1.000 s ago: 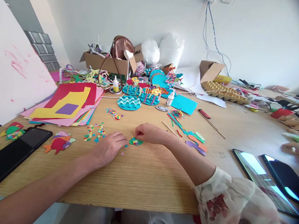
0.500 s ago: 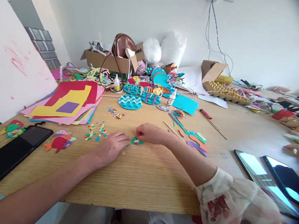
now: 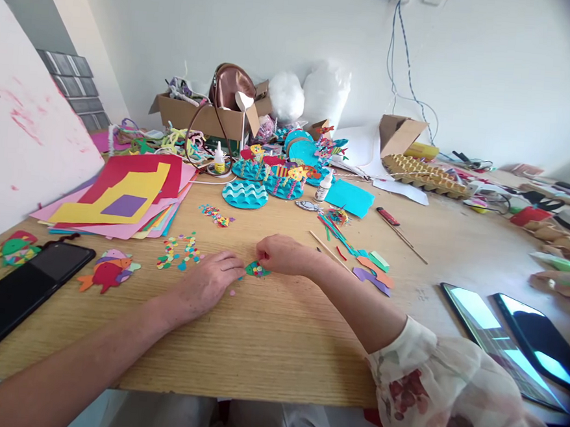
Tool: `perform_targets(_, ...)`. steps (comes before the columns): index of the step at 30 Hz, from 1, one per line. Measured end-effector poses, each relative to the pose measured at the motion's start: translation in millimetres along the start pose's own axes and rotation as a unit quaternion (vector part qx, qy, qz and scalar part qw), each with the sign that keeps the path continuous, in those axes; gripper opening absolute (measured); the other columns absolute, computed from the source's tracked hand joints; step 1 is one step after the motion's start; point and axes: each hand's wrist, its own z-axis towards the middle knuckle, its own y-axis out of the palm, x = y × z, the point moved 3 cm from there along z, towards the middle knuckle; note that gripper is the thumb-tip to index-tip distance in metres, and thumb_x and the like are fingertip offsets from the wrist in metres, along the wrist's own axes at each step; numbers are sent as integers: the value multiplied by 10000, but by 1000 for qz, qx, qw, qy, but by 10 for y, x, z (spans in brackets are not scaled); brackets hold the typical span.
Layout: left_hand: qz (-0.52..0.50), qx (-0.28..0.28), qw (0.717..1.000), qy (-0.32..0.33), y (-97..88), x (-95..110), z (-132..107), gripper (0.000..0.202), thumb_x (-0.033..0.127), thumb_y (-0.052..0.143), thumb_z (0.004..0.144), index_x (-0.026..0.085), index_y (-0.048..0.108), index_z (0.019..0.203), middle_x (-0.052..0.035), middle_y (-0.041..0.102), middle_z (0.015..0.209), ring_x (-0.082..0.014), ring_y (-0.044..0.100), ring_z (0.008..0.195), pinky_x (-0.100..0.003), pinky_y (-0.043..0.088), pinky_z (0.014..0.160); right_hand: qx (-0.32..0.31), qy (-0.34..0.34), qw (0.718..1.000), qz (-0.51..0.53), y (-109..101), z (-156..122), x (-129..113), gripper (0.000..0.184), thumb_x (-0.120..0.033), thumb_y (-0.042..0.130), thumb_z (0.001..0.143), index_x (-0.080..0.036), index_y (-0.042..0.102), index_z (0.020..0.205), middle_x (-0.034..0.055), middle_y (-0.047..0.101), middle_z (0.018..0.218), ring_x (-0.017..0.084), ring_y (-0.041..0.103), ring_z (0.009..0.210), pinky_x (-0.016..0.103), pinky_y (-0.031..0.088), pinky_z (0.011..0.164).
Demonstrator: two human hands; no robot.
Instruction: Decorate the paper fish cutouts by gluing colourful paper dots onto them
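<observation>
A small green paper fish (image 3: 257,271) with coloured dots lies on the wooden table (image 3: 276,343) between my hands. My left hand (image 3: 207,281) rests palm down just left of it, fingertips touching its edge. My right hand (image 3: 285,254) is curled, its fingertips pinched on the fish's upper right edge. Loose coloured paper dots (image 3: 181,252) are scattered to the left of my left hand.
A red paper fish (image 3: 108,272) and a black phone (image 3: 20,292) lie at left. Coloured paper sheets (image 3: 124,199), teal wave discs (image 3: 245,194), glue bottles (image 3: 322,187), sticks (image 3: 403,236) and paper scraps (image 3: 372,272) fill the middle. Two tablets (image 3: 500,342) lie at right. Cardboard boxes (image 3: 201,118) stand at the back.
Both hands stay on the green fish. The view has shifted slightly; my left fingers have crept a little closer to the fish.
</observation>
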Motion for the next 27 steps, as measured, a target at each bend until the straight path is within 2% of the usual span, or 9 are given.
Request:
perform_targets(5, -8, -1, 1000, -2, 5, -9, -7, 232, 165, 560, 778, 131, 596, 1005, -97, 615, 1038, -230, 502, 1003, -387, 450, 861, 14, 6, 1000, -4, -1, -4, 29, 188, -224, 508, 726, -181, 641, 852, 61, 666, 878, 173, 580, 784, 228, 304, 528)
perform_targets(10, -2, 13, 1000, 3, 14, -19, -22, 241, 143, 566, 771, 133, 592, 1011, -87, 614, 1043, -223, 501, 1016, -375, 446, 874, 32, 5, 999, 21, -82, -69, 45, 199, -172, 476, 726, -179, 645, 831, 43, 670, 869, 151, 573, 774, 213, 332, 571)
perform_targets(14, -1, 10, 1000, 7, 22, -20, -27, 241, 148, 584, 763, 126, 589, 1003, -91, 604, 1059, -227, 497, 1024, -377, 440, 880, 18, -6, 998, 52, -111, -89, 9, 215, -178, 475, 730, -176, 657, 846, 36, 674, 849, 139, 569, 743, 204, 340, 569)
perform_targets(19, -4, 7, 1000, 4, 12, -13, -26, 245, 166, 545, 791, 148, 583, 1033, -91, 595, 1085, -228, 491, 1051, -392, 439, 887, 6, -14, 999, 40, -57, -35, -28, 227, -190, 483, 742, -179, 669, 871, 46, 680, 866, 150, 577, 773, 212, 341, 580)
perform_targets(27, 19, 2, 1000, 9, 9, 1, -15, 220, 160, 520, 804, 130, 597, 1008, -95, 614, 1064, -234, 507, 1034, -393, 456, 871, -1, 6, 999, 32, -46, -32, -24, 247, -175, 478, 730, -174, 676, 878, 50, 682, 870, 148, 579, 762, 211, 340, 573)
